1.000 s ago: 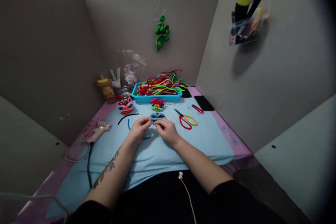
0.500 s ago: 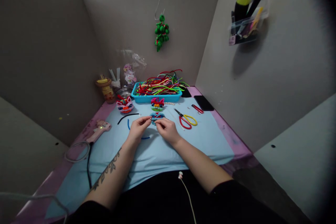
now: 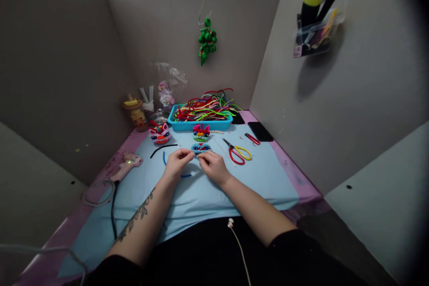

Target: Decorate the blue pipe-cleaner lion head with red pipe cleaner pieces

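A small blue fuzzy piece with red on it (image 3: 201, 147) is between my hands at the middle of the table. My left hand (image 3: 178, 162) pinches at its left lower edge, and my right hand (image 3: 213, 166) pinches at its right lower edge. The fingertips nearly meet, and they cover the lower part of the piece. Just behind it stands a red, orange and green fuzzy head (image 3: 201, 132). A pink and red one (image 3: 159, 134) stands further left. Blue stems (image 3: 186, 176) lie partly hidden by my left hand, and a black stem (image 3: 163, 149) curves behind them.
Behind is a blue tray (image 3: 201, 126) of colourful stems. Scissors (image 3: 237, 152), a red cutter (image 3: 252, 139) and a phone (image 3: 260, 132) lie right. A pink glue gun (image 3: 126, 167) with cables lies left, near a brown cup (image 3: 136, 115). A green ornament (image 3: 207, 42) hangs behind.
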The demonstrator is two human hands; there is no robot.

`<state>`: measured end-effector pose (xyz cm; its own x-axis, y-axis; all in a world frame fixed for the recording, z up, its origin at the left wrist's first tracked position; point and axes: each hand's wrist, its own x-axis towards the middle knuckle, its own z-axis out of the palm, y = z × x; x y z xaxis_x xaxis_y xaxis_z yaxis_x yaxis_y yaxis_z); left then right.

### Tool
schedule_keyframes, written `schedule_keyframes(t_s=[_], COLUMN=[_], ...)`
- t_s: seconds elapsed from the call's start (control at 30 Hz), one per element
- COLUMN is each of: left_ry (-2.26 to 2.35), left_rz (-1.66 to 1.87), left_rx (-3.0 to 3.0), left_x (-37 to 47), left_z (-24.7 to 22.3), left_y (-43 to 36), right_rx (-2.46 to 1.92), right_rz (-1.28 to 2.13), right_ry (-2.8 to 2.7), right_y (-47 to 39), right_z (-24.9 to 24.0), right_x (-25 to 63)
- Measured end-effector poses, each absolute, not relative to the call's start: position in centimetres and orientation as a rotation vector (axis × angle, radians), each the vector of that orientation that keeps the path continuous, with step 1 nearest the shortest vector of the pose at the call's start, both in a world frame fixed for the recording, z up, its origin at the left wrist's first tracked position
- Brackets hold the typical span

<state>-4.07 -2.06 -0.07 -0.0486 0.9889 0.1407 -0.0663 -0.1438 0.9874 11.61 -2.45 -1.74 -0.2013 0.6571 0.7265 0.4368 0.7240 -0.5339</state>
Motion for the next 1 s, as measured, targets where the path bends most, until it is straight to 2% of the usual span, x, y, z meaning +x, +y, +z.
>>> schedule_keyframes(t_s=[0.43,1.0], left_ry=[1.105,1.157], left_rz=[1.231,1.351], left_rx=[1.419,1.311], left_x=[-4.2,-4.0], left_z=[-1.1,-0.4], left_y=[-1.7,-1.9], right_rx=[-0.876,-0.921], right_rz=[0.359,0.418], right_ry=[-1.808,-1.787], right_y=[-2.3,-2.2], right_z=[-1.9,-2.0], right_x=[11.7,11.7])
